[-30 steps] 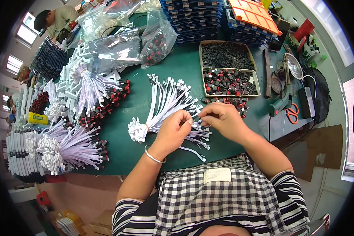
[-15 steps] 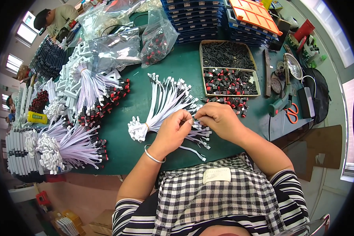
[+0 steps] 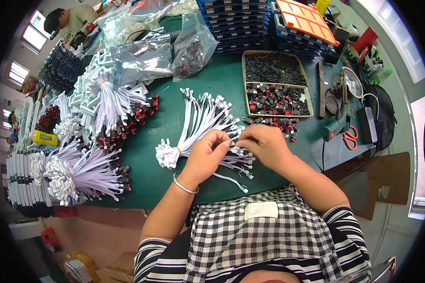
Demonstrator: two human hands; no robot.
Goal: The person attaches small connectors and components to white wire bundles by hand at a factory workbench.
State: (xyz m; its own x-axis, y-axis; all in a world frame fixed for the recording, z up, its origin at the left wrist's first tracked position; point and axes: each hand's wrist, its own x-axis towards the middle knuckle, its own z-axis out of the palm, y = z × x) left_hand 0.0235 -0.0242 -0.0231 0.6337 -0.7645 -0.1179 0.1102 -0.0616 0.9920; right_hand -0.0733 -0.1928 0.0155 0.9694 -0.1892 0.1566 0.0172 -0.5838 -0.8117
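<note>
White ribbon cables (image 3: 190, 137), gathered by a tan band (image 3: 179, 150) near their left ends, fan out on the green tabletop (image 3: 146, 181), partly behind the left hand (image 3: 207, 154). That hand's thumb and forefinger are pressed together in a pinch; the right hand (image 3: 263, 145) pinches likewise, its fingertips just beside the left's. Whatever sits between them is too small to tell. Beyond the right hand stands a two-compartment box (image 3: 269, 84) of small black and black-and-red parts; orange-handled scissors (image 3: 349, 137) lie farther right.

Two hands (image 3: 206, 154), one bangle (image 3: 183, 188)
</note>
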